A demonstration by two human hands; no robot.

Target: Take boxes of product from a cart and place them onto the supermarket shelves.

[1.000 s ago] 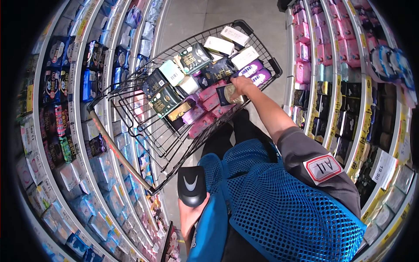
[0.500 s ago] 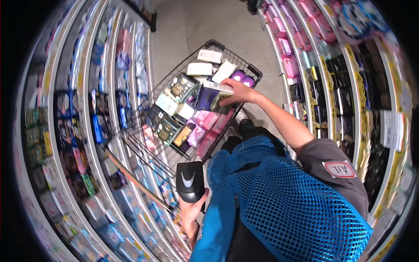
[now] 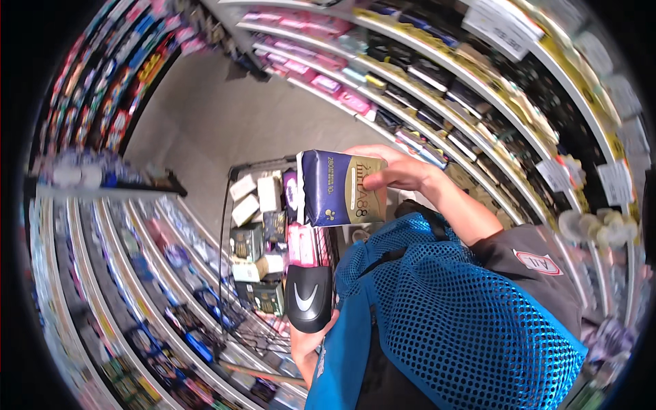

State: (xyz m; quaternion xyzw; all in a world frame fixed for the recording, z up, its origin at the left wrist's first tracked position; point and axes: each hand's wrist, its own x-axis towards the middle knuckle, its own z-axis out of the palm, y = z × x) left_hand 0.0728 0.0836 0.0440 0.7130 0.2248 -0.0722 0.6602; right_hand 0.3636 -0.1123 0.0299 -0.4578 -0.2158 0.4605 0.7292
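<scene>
My right hand (image 3: 398, 169) holds up a dark blue and gold soft pack (image 3: 338, 188) above a wire shopping cart (image 3: 229, 225). The pack faces me, with its blue side to the left. My left hand (image 3: 305, 345) grips a black handheld scanner (image 3: 309, 296) low in the middle, close to my chest. The cart below is packed with white, green and pink boxes (image 3: 263, 239). A blue mesh vest (image 3: 437, 314) covers my chest and hides the near end of the cart.
Shelves (image 3: 437, 75) with pink, black and yellow packages run along the right. More stocked shelves (image 3: 123, 273) curve along the left, close beside the cart. A grey aisle floor (image 3: 225, 116) stretches ahead beyond the cart.
My right hand has lifted the blue and gold pack out of the cart and raised it toward me. The view has swung to the right. The scanner stays in my left hand.
</scene>
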